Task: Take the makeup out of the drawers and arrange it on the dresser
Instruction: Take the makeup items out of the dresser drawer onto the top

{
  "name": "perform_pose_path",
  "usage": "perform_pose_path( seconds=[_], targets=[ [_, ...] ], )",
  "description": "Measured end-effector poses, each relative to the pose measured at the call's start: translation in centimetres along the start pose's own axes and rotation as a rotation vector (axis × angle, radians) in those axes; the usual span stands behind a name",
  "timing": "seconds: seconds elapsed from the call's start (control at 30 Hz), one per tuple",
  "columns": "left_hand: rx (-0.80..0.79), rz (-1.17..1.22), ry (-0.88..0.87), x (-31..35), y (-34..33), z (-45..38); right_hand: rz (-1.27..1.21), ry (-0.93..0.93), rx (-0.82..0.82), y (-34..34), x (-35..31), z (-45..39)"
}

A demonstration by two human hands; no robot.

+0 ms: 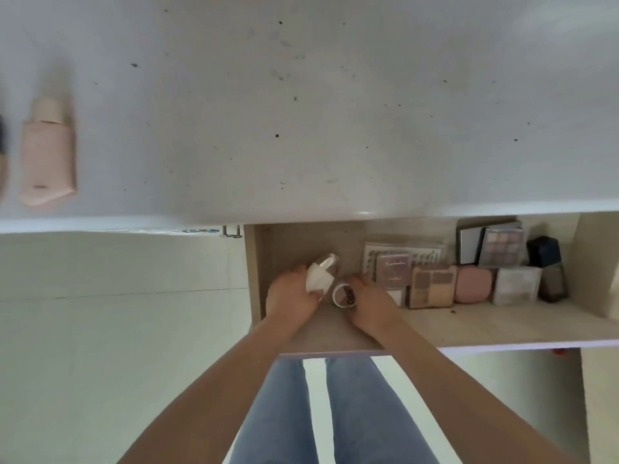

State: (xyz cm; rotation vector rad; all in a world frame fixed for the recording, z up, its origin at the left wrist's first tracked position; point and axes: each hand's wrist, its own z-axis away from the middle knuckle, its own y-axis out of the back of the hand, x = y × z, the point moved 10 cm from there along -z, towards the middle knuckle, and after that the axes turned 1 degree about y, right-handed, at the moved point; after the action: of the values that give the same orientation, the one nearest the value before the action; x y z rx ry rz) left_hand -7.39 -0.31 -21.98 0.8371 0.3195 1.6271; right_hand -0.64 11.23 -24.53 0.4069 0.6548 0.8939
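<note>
Both hands reach into the open wooden drawer (469, 324) below the white dresser top (301, 112). My left hand (293, 294) grips a white-and-clear bottle (323, 272) lying at the drawer's left. My right hand (366, 303) closes around a small round jar (345, 294) with dark lettering, right beside the bottle. Further right in the drawer lie eyeshadow palettes (432, 286), a pink compact (472, 284), a pale square box (517, 284) and a dark glass bottle (549, 266). A pink tube (47, 152) lies on the dresser's left side.
Another item is cut off at the dresser's far left edge (2, 155). The dresser's front edge overhangs the drawer's back. A cabinet side panel (599, 262) bounds the drawer on the right. My legs in blue jeans (335, 413) stand below the drawer front.
</note>
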Motion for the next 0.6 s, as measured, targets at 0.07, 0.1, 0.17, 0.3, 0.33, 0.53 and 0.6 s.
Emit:
perform_pose_path(
  seconds=[0.07, 0.1, 0.17, 0.3, 0.33, 0.53, 0.6],
  targets=[
    [0.053, 0.103, 0.013, -0.8, 1.4, 1.4, 0.018, -0.012, -0.008, -0.1, -0.2, -0.4],
    [0.077, 0.147, 0.024, -1.2, 2.1, 2.1, 0.035, -0.017, -0.019, -0.2, -0.4, -0.6],
    [0.111, 0.213, 0.054, -2.2, 3.4, 3.4, 0.095, -0.01, -0.046, -0.8, -0.9, -0.8],
    [0.188, 0.37, 0.056, -4.3, 6.5, 5.2, 0.066, -0.033, -0.044, -1.7, -1.1, 0.0],
    [0.219, 0.401, 0.061, -5.0, 7.4, 5.5, 0.027, -0.055, -0.028, -1.6, -1.2, 0.1],
    [0.313, 0.465, 0.072, -8.8, 10.6, 6.4, -0.089, -0.052, 0.053, -1.4, -4.6, -1.5],
    [0.344, 0.489, 0.067, -9.6, 11.2, 6.5, -0.078, -0.049, 0.071, -1.5, -5.4, -1.6]
  ],
)
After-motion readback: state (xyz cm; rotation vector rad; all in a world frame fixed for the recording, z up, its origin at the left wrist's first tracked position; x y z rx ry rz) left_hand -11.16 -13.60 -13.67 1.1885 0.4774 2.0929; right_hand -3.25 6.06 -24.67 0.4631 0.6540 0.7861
